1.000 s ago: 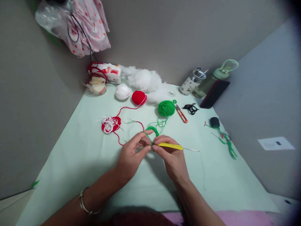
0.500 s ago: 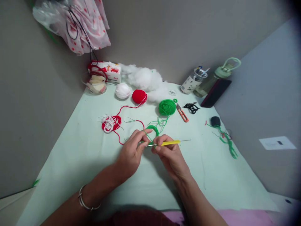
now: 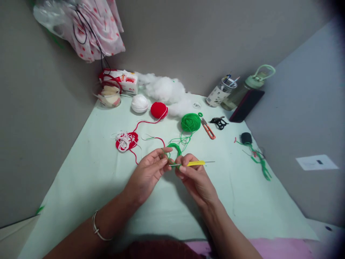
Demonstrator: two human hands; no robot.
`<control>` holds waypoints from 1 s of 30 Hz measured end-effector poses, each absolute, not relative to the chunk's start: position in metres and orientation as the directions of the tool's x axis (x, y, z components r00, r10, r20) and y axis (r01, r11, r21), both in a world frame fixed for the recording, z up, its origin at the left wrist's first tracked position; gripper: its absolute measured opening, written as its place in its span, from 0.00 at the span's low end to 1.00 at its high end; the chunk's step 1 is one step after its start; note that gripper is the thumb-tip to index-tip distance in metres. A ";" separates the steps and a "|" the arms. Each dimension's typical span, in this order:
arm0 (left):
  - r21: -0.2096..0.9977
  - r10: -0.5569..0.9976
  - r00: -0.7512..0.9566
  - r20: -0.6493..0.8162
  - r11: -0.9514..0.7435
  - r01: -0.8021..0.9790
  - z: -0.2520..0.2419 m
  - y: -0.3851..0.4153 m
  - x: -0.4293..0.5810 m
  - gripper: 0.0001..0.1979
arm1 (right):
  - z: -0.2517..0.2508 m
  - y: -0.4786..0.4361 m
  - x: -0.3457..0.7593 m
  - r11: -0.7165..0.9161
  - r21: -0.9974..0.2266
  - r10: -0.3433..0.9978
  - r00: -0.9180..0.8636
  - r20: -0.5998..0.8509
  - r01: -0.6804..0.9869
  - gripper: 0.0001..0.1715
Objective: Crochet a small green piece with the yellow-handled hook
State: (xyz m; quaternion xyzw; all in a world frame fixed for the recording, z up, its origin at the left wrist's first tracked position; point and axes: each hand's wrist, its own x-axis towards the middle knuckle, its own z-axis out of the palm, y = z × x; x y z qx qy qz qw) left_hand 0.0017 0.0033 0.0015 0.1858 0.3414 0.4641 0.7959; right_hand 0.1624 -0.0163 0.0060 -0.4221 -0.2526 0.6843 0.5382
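My right hand [image 3: 198, 179] is closed on a crochet hook [image 3: 196, 163] with a yellow handle, its thin metal tip pointing left. At that tip, my left hand [image 3: 145, 173] holds green yarn [image 3: 174, 146], with a strand running over the raised index finger. A small green worked piece lies between both hands, mostly hidden by fingers. Loose strands lead back to the green yarn ball [image 3: 191, 122] just beyond. Left of my hands lies a flat red piece [image 3: 132, 139] with a bundle of white yarn [image 3: 124, 141] on top.
Behind stand a white yarn ball [image 3: 139, 103], a red yarn ball [image 3: 159, 110] and white stuffing [image 3: 165, 89]. Orange thread snips [image 3: 208, 128], a black clip [image 3: 219, 122], a pen jar [image 3: 218, 94], a bottle [image 3: 254, 82] and a dark phone [image 3: 246, 106] are to the right.
My left hand has turned and loosened a little, its fingers shifting slightly left of the worked piece. The hook has moved slightly left and its tip shows more clearly.
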 end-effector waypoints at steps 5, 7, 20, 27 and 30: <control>0.680 0.891 0.316 -0.327 0.454 -0.575 0.002 -0.001 0.006 0.11 | 0.006 -0.016 0.159 -0.291 -0.790 0.949 -0.059 -0.309 -0.539 0.19; 0.740 0.905 0.314 -0.287 0.418 -0.527 0.003 -0.003 0.007 0.12 | 0.006 -0.016 0.159 -0.269 -0.807 0.955 -0.035 -0.296 -0.525 0.19; 0.853 0.937 0.258 -0.236 0.327 -0.406 0.005 -0.004 0.004 0.22 | -0.003 -0.030 0.156 -0.027 -0.972 0.990 0.126 -0.057 -0.233 0.06; 0.813 0.920 0.291 -0.264 0.374 -0.446 0.007 -0.006 0.004 0.19 | 0.002 -0.026 0.159 0.117 -0.987 0.983 0.155 0.099 -0.111 0.06; 0.795 0.906 0.318 -0.280 0.405 -0.453 0.006 -0.005 0.003 0.19 | 0.001 -0.025 0.162 0.105 -0.982 0.989 0.119 0.087 -0.158 0.06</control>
